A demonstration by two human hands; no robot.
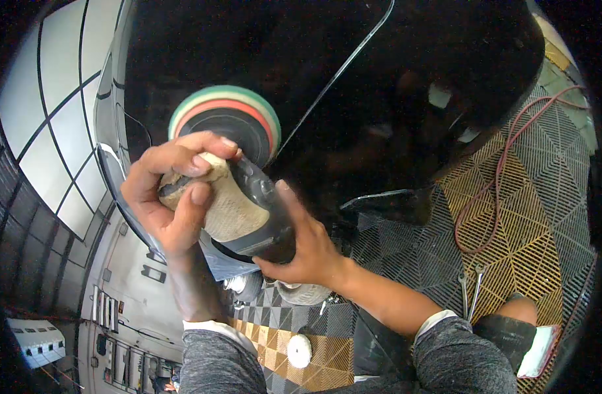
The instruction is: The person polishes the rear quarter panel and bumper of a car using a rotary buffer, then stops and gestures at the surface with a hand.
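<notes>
A polishing machine (261, 190) is held between both my hands, its round pad (223, 92) with green, cream and orange-red layers against a glossy black car panel (353, 118). My left hand (173, 184) curls its fingers and thumb around the head end, where a worn cream wrap (232, 210) covers the housing. My right hand (307, 246) grips the dark body at the lower right, thumb beneath and fingers over the far side. The pad's working face is hidden against the panel.
A red hose (498, 177) loops over the grey and yellow grid floor tiles (491, 217) at right. Two wrenches (475, 289) lie near my knee. A white round pad (299, 350) rests on the floor below. Bright window panes (58, 59) stand at left.
</notes>
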